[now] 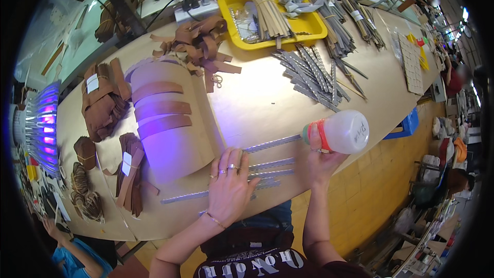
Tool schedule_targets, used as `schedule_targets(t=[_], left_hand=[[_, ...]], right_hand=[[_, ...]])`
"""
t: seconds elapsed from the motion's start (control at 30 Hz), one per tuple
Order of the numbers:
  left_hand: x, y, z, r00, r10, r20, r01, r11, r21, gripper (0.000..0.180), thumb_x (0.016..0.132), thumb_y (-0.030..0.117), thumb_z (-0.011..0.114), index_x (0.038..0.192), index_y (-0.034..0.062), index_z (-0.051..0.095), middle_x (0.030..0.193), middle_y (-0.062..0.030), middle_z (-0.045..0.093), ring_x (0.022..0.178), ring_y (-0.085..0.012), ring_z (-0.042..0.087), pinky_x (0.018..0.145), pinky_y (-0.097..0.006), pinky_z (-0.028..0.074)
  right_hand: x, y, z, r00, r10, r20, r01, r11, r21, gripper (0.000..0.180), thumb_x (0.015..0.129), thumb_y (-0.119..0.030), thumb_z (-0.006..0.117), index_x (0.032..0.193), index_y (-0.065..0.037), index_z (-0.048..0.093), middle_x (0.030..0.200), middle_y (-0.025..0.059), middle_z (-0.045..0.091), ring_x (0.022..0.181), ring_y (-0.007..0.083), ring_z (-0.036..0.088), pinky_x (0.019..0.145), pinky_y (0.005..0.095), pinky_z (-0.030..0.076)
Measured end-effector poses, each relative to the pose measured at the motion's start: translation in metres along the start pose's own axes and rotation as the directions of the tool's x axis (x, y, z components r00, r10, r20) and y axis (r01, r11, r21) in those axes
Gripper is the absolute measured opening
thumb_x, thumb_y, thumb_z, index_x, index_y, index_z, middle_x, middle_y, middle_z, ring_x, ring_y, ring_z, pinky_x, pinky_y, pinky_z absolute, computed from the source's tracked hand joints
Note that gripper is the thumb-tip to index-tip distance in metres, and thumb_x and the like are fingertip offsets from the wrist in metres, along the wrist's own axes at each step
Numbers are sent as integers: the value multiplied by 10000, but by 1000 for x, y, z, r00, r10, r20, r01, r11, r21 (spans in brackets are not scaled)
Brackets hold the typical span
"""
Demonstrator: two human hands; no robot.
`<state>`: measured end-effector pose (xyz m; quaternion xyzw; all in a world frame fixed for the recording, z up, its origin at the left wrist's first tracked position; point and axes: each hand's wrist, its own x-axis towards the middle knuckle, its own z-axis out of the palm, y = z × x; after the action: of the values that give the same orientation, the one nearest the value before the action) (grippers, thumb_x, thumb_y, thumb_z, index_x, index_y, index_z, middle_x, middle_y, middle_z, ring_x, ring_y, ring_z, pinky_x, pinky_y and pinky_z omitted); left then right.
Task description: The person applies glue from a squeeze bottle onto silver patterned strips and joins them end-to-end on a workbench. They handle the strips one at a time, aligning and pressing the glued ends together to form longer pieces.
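Lower centre: left hand (pixel 230 184) laid flat, fingers spread, pinning grey studded strips (pixel 270 167) on table (pixel 257 103). Right hand (pixel 320 160) clamped round white squeeze bottle (pixel 340 132), nozzle at end of topmost strip. Judged: few strips being treated, larger grey pile (pixel 309 74) upper centre untouched. Brown straps (pixel 157 108) laid centre left; yellow tray (pixel 314 27) at top. Nothing seen blocking.

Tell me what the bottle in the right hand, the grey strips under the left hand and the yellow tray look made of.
The bottle looks like soft translucent white plastic: cloudy, matte walls. The grey strips could be leather or synthetic trim with scalloped edges; the view is too small to tell. The yellow tray looks like rigid moulded plastic: glossy, uniform colour, rounded rim.
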<state>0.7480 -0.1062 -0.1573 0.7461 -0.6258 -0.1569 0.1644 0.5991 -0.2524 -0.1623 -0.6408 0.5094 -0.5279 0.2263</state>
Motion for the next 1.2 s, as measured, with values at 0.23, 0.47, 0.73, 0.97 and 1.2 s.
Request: schedule_targets(t=[0.23, 0.47, 0.73, 0.97, 1.2], left_hand=[[9, 1, -13, 997, 37, -63, -37, 999, 4, 496, 860, 259, 702, 1245, -33, 592, 1282, -219, 516, 1233, -375, 471, 1034, -486, 348], [65, 18, 1, 970, 172, -169, -193, 974, -115, 327, 827, 171, 736, 1109, 24, 656, 1121, -141, 592, 1066, -330, 564, 911, -418, 441], [72, 26, 3, 971, 217, 105, -197, 965, -174, 225, 858, 158, 703, 1050, 44, 679, 1026, -109, 595, 966, -299, 583, 847, -404, 465], [158, 38, 21, 894, 394, -213, -381, 919, 102, 265, 836, 91, 665, 1100, 91, 655, 1060, -108, 600, 997, -294, 589, 868, -405, 470], [202, 40, 47, 698, 666, -264, -568, 739, 363, 157, 825, 130, 664, 979, 101, 671, 954, -47, 631, 906, -206, 609, 842, -369, 453]], right_hand=[[23, 41, -15, 921, 216, -323, -152, 965, 213, 546, 822, -196, 788, 1233, 16, 497, 1037, 123, 645, 923, 219, 653, 829, 372, 539], [42, 93, -52, 737, 676, 22, -333, 335, 881, 499, 897, -380, 637, 1280, -85, 511, 1039, 143, 637, 905, 257, 668, 692, 354, 572], [39, 100, -59, 709, 683, 176, -374, 152, 915, 497, 910, -393, 590, 1297, -90, 515, 922, 144, 658, 757, 223, 645, 604, 340, 537], [41, 94, -60, 708, 666, 236, -408, 113, 906, 489, 898, -374, 602, 1252, -49, 510, 944, 149, 653, 806, 236, 654, 649, 334, 548], [41, 82, -64, 698, 670, 252, -426, 106, 898, 484, 888, -358, 621, 1232, -36, 511, 968, 138, 651, 850, 245, 660, 706, 339, 557]])
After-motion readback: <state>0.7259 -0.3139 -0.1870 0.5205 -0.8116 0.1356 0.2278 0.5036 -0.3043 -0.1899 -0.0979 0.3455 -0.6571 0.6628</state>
